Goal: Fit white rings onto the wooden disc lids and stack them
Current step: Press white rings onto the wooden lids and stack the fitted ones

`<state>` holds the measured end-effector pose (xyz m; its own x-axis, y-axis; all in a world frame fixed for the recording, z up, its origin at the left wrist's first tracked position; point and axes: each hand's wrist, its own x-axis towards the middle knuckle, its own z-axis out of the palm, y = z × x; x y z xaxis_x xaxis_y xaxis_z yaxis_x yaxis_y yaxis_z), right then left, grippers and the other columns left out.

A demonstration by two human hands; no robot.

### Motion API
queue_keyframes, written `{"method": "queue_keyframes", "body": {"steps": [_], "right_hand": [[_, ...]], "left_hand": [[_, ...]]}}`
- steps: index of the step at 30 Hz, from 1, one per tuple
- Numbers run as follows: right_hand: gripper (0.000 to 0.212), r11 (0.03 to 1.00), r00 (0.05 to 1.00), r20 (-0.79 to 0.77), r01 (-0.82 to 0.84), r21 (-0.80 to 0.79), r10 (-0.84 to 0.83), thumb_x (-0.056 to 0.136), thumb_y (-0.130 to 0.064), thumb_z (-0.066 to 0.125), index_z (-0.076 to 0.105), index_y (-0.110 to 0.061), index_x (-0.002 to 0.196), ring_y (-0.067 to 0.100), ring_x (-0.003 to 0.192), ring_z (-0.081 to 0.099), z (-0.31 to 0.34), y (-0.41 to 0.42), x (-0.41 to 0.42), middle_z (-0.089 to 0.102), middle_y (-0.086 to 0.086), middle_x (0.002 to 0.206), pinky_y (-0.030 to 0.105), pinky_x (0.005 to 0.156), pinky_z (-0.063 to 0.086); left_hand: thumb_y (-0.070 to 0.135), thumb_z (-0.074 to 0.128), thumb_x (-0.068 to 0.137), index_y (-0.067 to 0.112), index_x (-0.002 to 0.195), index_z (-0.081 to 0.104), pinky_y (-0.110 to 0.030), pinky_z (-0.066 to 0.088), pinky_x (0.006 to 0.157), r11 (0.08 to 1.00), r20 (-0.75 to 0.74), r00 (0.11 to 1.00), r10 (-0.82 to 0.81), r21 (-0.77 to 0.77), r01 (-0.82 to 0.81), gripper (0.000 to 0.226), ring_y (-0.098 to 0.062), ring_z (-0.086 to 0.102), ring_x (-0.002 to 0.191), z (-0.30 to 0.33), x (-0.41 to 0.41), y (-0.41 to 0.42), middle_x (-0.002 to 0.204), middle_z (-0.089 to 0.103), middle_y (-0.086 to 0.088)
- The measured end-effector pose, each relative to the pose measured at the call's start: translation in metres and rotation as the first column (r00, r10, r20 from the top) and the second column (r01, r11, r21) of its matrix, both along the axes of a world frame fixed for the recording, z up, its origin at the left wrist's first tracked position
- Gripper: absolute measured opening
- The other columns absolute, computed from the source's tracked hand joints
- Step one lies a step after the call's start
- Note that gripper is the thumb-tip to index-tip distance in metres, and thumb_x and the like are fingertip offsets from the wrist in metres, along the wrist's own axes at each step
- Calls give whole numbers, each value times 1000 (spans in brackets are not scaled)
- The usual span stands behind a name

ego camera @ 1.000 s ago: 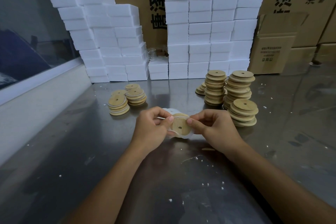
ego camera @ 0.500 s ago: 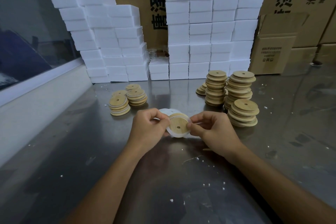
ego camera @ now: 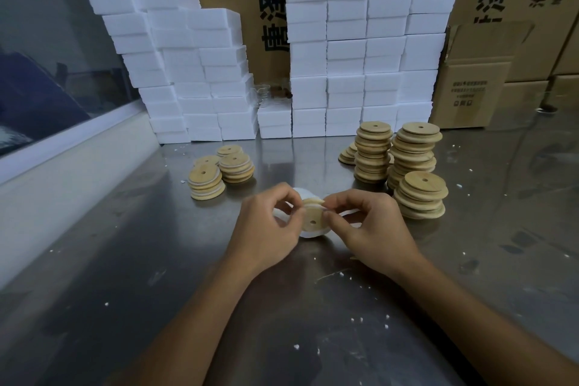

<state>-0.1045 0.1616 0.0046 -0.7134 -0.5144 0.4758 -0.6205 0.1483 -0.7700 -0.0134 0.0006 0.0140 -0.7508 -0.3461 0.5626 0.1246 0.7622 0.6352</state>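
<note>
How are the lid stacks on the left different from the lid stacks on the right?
The left stacks are short, a few lids each; the right stacks are much taller. White rings show between lids in the left stacks; the right stacks look like bare wood. Both are round wooden lids with a centre hole, on the metal table.

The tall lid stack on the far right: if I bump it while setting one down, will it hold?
Probably not well. The tall lid stack stands high for its width, and its discs sit visibly offset, so a sideways knock would likely topple or shear it. The discs look thin and light, and the metal table looks smooth, so fallen lids may slide.
</note>
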Motion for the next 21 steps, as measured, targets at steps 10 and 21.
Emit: {"method": "queue_keyframes", "body": {"steps": [10,21], "right_hand": [[7,1000,997,79,-15,-8,16,85,-23,78,74,-18,86,5,76,72,-3,-1,-4,76,-7,81,29,70,61],[5,998,977,204,-55,-8,55,81,-16,81,77,-13,83,24,76,74,-1,1,-11,77,2,77,47,76,61]], "left_hand": [[12,77,81,25,71,65,-23,58,72,985,50,999,21,173,-29,20,0,68,78,0,-3,-4,92,71,11],[3,74,81,20,69,63,-38,60,75,959,46,999,-6,284,-7,24,-12,70,79,0,-4,-4,90,71,6]]}}
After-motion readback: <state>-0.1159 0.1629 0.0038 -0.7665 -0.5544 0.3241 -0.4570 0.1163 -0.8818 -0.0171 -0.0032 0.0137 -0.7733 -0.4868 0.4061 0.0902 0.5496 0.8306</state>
